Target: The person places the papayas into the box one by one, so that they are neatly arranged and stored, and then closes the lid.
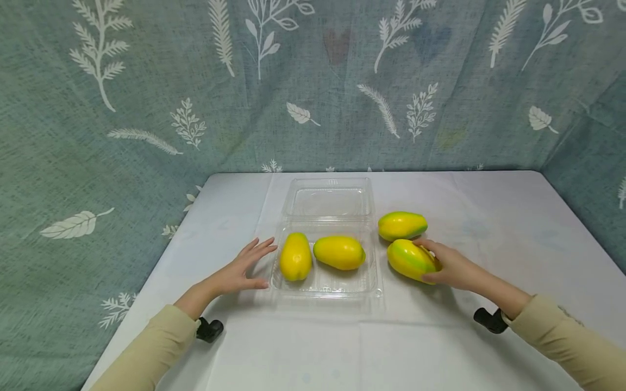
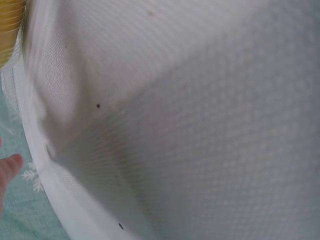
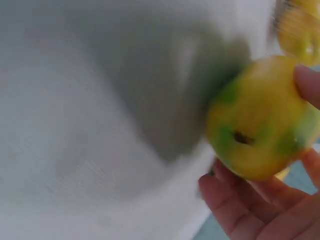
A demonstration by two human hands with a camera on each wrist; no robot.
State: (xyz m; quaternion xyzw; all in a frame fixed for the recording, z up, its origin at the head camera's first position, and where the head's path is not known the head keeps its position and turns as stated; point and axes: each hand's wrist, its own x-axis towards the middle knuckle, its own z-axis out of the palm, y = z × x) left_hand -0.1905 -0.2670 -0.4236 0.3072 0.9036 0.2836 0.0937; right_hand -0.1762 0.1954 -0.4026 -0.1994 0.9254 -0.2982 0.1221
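Observation:
In the head view, my right hand grips a yellow papaya with green patches, thumb on the near side and fingers on the far side. The right wrist view shows that papaya end-on, its dark stem spot facing the camera. Just behind it lies another papaya. A clear plastic clamshell box stands open at the middle of the table; inside are an upright-lying papaya and a crosswise one. My left hand, fingers spread, holds nothing beside the box's left edge.
The box's clear lid lies folded back toward the far edge. A white cloth covers the table. Patterned green fabric hangs behind and at both sides. A black wrist camera sits on the left wrist.

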